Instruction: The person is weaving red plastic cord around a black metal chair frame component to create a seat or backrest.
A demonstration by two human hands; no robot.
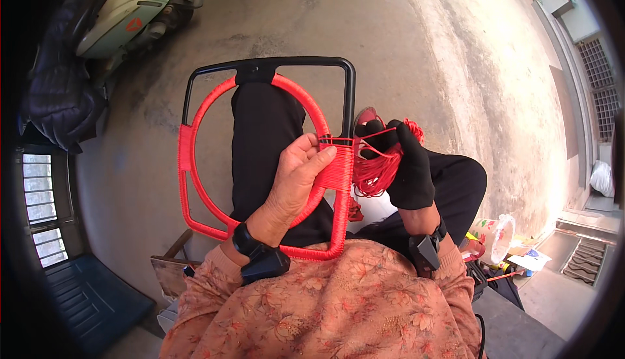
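Observation:
A rounded rectangular black frame point(348, 92) with a ring inside it rests across my lap. Red cord wraps the whole visible ring point(203, 108) and the lower part of the outer frame; the top bar and upper sides are bare black. My left hand point(294, 175), ungloved, grips the right-hand joint of ring and frame, its thumb pressed on the red windings point(335, 170). In a black glove, my right hand point(410, 170) is closed on a loose bundle of red cord point(379, 171). Thin strands run taut from that hand to the frame just above the windings.
A light-coloured scooter point(130, 17) with a dark padded cover point(58, 98) stands at the far left. Lower left are a dark blue mat point(94, 300) and a wooden piece point(170, 271). Low on the right lie a clear plastic bag point(501, 238) and assorted items beside a floor grate point(586, 260).

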